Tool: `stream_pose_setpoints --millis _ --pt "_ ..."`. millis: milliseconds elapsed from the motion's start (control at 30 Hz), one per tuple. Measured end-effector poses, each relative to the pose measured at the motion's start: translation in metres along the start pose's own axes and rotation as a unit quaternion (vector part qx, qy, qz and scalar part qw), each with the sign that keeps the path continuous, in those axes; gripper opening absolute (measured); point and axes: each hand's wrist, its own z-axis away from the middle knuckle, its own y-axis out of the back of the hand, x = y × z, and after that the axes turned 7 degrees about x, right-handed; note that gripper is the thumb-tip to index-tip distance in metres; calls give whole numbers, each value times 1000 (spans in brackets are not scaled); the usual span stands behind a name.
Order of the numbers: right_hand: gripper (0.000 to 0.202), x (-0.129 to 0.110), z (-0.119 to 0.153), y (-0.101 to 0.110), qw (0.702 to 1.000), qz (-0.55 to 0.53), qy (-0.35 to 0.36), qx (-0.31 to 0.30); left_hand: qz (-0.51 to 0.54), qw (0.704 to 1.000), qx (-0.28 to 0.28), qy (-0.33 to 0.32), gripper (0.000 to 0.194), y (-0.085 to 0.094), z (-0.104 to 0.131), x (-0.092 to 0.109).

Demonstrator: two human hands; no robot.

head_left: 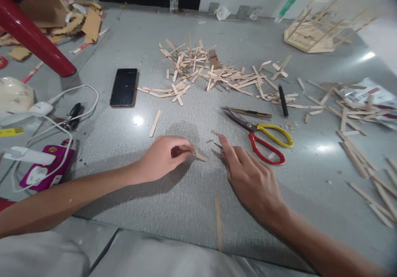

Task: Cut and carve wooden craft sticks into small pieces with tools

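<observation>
My left hand (pixel 166 156) pinches a short piece of wooden craft stick (pixel 201 157) between thumb and fingertips, its free end pointing right, just over the table. To its right, my right hand (pixel 248 171) is closed with the index finger stretched forward along a slim tool with a dark pointed tip (pixel 217 145); the palm hides the rest of it. Small wood scraps (pixel 214 132) lie just beyond that tip. Past my right hand rest scissors (pixel 259 130) with one yellow and one red handle, blades pointing left. A whole craft stick (pixel 155 123) lies beyond my left hand.
Loose craft sticks (pixel 217 76) are heaped at the back, more at right. Around them are a phone (pixel 124 87), a black marker (pixel 283 100), a thin brass-coloured tool (pixel 248 112), a wooden stick frame (pixel 313 32), a purple power strip (pixel 46 167) with cables and a red pole (pixel 37 34).
</observation>
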Motion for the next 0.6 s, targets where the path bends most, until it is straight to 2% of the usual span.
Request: stream_pose_setpoints --millis 133,200,300,433,600 --pt "26 3 -3 0 999 -29 18 34 -73 994 21 -77 10 -3 -1 -3" --pt "19 4 -6 3 998 -36 34 25 -104 988 34 -111 10 -4 -1 -7" --pt "21 4 -10 7 999 -33 36 -5 -125 980 49 -149 9 -6 0 -12" --pt "25 3 -10 6 998 -48 28 -2 -165 970 60 -169 10 -8 2 -18" --pt "29 3 -9 1 999 -51 10 8 -279 930 11 -240 22 -5 5 -23"
